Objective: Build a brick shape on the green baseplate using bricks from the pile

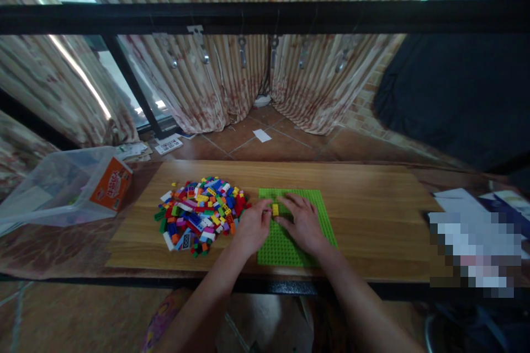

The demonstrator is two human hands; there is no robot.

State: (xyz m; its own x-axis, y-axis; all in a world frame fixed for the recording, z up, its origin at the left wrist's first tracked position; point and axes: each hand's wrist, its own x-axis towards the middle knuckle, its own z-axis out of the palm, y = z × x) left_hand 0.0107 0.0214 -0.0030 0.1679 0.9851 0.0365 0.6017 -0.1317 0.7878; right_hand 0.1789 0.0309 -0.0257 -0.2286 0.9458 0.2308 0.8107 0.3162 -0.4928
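Note:
A green studded baseplate [275, 251] lies on the wooden board, partly covered by my hands. On its upper left part stands a small yellow brick [275, 210]. My left hand [252, 227] is at the plate's left edge, its fingers drawn together right beside the yellow brick. Whatever sits between those fingertips is too small to make out. Over the plate, to the right of the brick, my right hand [303, 223] has its fingers apart and holds nothing. A heap of loose building bricks [202, 212] in many colours spreads to the left of my left hand.
The wooden board [372, 220] rests on a cloth-covered table. At the far left is a clear plastic box [62, 190] with an orange label. Papers [459, 204] lie at the right. Behind the table, a black metal bar [265, 17] with hooks crosses in front of curtains [199, 83].

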